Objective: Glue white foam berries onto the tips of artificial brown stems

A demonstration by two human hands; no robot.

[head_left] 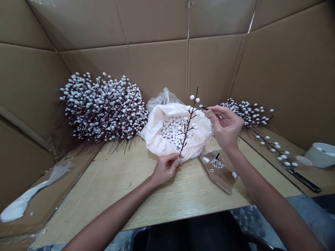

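Observation:
My left hand (pixel 166 168) pinches the lower end of a dark brown artificial berry branch (pixel 186 129), which stands nearly upright. White berries sit on several of its twigs, while its top tip is bare. Close to the upper part of the branch, my right hand (pixel 225 126) grips a thin black stick (pixel 203 107) with a white blob on its tip. Tan wraps cover a digit on each hand. Behind the branch lies an open white plastic bag (pixel 154 137) full of loose white berries (pixel 171 130).
A big pile of berry branches (pixel 104 108) lies at the left, a smaller bunch (pixel 246 111) at the right. Cardboard smeared with white paste (pixel 217 174) is below my right hand. Farther right are a black-handled tool (pixel 305 180) and a white tub (pixel 320 155). Cardboard walls (pixel 157 69) enclose the table.

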